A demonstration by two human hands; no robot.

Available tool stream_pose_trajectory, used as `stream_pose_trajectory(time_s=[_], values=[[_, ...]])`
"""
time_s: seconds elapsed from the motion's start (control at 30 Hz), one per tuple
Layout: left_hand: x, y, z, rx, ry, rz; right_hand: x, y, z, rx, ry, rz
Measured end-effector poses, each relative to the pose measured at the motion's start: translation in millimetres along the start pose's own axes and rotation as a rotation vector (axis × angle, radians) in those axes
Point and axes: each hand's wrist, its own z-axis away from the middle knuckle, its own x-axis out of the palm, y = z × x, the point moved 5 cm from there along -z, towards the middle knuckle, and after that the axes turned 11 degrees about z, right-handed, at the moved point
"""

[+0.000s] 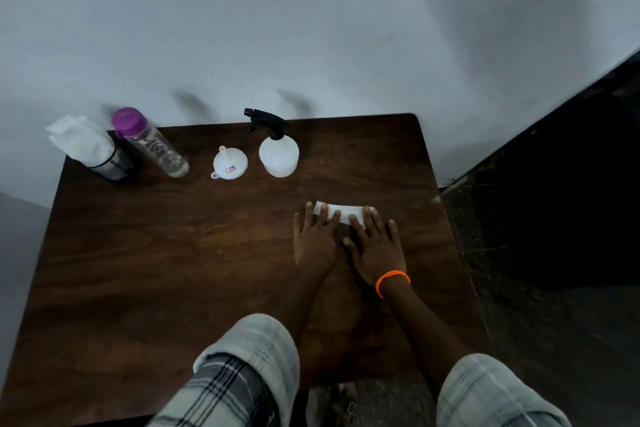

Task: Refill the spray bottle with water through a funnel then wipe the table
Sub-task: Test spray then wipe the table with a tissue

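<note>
- I see the folded white tissue [343, 212] flat on the table [173, 253], right of centre, long axis running left-right.
- My left hand [313, 239] and right hand [375, 243]: fingers straight, pressing its near edge; nothing gripped.
- Spray bottle [278, 152] stands upright behind, nozzle pointing left.

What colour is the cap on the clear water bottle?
Purple; the cap shows best in the head view, on the water bottle at the table's far left.
</note>
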Motion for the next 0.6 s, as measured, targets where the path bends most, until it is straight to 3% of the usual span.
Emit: stream_pose_trajectory(time_s=[0.27,0.47,0.6], values=[[51.4,3.2,78.9,0.016,0.032,-0.053,28.8,-7.1,89.4,0.002,0.015,-0.014],[90.6,2.8,137.5,-0.034,-0.028,-0.043,52.7,-10.8,152.0,-0.067,0.044,0.012],[118.2,14.0,176.9,-0.057,0.028,-0.002,62.9,-7.9,187.0,-0.115,0.042,0.024]])
